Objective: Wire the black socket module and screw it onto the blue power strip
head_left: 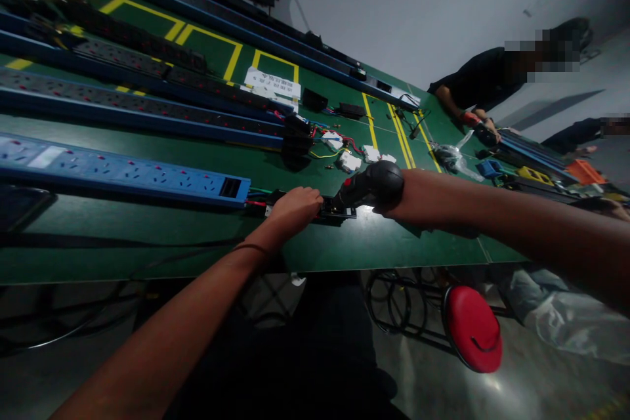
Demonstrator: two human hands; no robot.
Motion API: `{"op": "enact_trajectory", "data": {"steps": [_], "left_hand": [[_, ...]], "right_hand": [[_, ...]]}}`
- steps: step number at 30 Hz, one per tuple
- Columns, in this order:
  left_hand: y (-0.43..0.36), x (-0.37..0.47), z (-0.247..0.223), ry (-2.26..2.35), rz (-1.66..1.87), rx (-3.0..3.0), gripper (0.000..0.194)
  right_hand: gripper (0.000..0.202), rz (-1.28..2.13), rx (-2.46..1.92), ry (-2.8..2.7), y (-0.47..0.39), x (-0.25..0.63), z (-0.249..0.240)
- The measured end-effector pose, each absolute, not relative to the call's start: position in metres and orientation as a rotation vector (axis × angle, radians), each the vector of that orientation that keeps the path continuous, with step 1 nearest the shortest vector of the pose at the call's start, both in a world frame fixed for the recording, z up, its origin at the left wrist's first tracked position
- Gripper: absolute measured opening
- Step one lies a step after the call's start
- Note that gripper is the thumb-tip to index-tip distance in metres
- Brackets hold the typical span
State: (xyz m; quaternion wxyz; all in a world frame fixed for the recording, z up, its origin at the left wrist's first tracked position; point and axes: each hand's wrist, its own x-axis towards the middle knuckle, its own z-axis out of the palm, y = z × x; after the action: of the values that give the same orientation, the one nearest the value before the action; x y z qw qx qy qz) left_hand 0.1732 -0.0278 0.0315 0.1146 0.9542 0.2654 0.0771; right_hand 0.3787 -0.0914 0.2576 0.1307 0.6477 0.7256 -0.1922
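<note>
My left hand (296,208) is closed over a small black housing (339,215) near the table's front edge, pressing it down. In my right hand (408,197) is a black power screwdriver (370,185) with a red button; its tip points down into the housing. Coloured wires (258,197) run from the housing to the end of a blue socket strip (123,170) lying at the left. Behind my hands, white modules (349,160) with red and yellow wires lie on the table. The screwdriver's tip is too dark to see clearly.
More long socket strips (197,115) lie across the green table (315,249). Paper labels (273,84) are behind them. Another person (492,79) works at the right, near a plastic bag (455,159). Below the table stands a red stool (472,328).
</note>
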Motion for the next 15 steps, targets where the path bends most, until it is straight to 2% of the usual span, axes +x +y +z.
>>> {"op": "enact_trajectory", "data": {"steps": [4,15], "left_hand": [[-0.028,0.174,0.032,0.776,0.188,2.807,0.027],[-0.027,0.177,0.032,0.801,0.155,2.795,0.025]], "right_hand": [[0.026,-0.524,1.889,1.848,-0.086,0.370,0.264],[0.028,-0.582,1.816,1.850,-0.081,0.356,0.274]]}}
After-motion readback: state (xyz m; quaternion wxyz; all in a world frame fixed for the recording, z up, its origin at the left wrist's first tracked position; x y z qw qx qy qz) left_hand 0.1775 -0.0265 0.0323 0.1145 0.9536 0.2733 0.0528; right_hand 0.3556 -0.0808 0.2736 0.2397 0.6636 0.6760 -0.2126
